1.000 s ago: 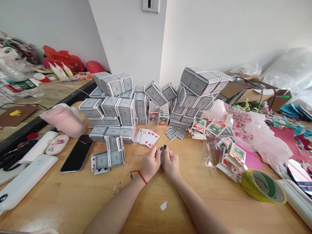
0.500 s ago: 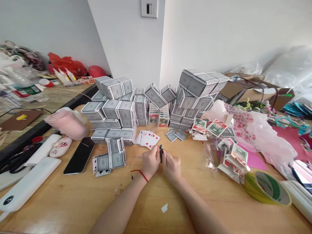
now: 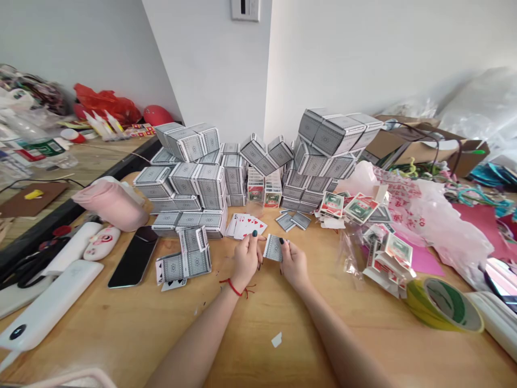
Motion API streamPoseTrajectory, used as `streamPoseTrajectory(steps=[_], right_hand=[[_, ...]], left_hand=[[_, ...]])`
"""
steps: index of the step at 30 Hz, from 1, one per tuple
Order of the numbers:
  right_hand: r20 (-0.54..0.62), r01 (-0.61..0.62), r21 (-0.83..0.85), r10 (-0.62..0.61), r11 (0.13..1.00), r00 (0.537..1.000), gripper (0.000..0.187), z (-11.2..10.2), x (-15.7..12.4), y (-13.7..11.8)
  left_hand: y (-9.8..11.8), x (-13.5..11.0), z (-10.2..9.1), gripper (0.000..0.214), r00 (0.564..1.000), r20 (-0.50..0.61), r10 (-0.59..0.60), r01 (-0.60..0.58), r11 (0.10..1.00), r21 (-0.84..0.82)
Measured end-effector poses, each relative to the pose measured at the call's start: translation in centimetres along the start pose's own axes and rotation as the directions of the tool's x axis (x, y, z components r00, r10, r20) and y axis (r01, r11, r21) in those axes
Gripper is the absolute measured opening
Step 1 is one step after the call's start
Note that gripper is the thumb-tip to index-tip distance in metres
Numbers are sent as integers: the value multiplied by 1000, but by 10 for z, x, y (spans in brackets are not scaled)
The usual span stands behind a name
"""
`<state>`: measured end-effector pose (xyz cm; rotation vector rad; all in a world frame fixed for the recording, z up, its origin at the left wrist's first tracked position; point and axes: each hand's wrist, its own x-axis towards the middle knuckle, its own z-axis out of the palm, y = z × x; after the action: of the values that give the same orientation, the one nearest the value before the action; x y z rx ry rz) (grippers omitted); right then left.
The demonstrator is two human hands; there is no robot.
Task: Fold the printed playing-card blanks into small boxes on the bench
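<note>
My left hand (image 3: 245,261) and my right hand (image 3: 293,263) are together over the wooden table (image 3: 121,328). Both pinch a small stack of grey-backed playing cards (image 3: 274,248), its patterned back turned toward me. A red string circles my left wrist. Just beyond my left fingers lies a fan of face-up cards (image 3: 247,226) showing red hearts. A wall of grey card boxes (image 3: 194,178) is piled behind them, against the white wall corner.
Two loose grey cards (image 3: 294,221) lie ahead. A flattened grey box (image 3: 186,261), a black phone (image 3: 135,256) and a pink roll (image 3: 111,202) sit at left. Red-green packs (image 3: 355,207), plastic bags and a yellow-green tape roll (image 3: 444,304) are at right. A paper scrap (image 3: 277,339) lies near me.
My hands have moved a little forward and apart. The card stack, held edge-on between them before, is now turned so its patterned back shows.
</note>
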<state>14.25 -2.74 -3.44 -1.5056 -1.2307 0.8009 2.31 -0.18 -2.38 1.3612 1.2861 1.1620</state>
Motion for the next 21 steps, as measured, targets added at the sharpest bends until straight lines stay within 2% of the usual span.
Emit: streamPoseTrajectory(steps=[3, 5, 7, 9, 12, 16, 19, 21], right_hand=[[28, -80, 88, 78, 993, 997, 41, -4, 4, -1], [81, -92, 133, 81, 987, 993, 40, -4, 4, -2], [120, -96, 160, 77, 982, 990, 40, -3, 3, -4], [151, -111, 184, 83, 977, 985, 41, -3, 2, -5], [179, -138, 229, 97, 964, 979, 42, -2, 0, -6], [146, -166, 310, 126, 936, 981, 42, -2, 1, -7], [133, -241, 476, 202, 846, 970, 41, -5, 7, -4], [150, -296, 589, 259, 752, 954, 38, -6, 11, -2]], left_hand=[[1, -1, -6, 46, 999, 37, 1, -2, 1000, 25], [2, -2, -8, 41, 991, 118, 70, -88, 985, 150], [2, -2, -7, 36, 966, 213, 149, -207, 936, 284], [1, -2, -5, 34, 946, 258, 198, -286, 883, 371], [-2, -3, -3, 35, 944, 242, 226, -314, 840, 442], [-3, -3, -7, 36, 938, 176, 300, -347, 778, 524], [1, 1, -16, 30, 907, 118, 405, -396, 720, 570], [2, 6, -21, 16, 887, 60, 458, -390, 673, 628]])
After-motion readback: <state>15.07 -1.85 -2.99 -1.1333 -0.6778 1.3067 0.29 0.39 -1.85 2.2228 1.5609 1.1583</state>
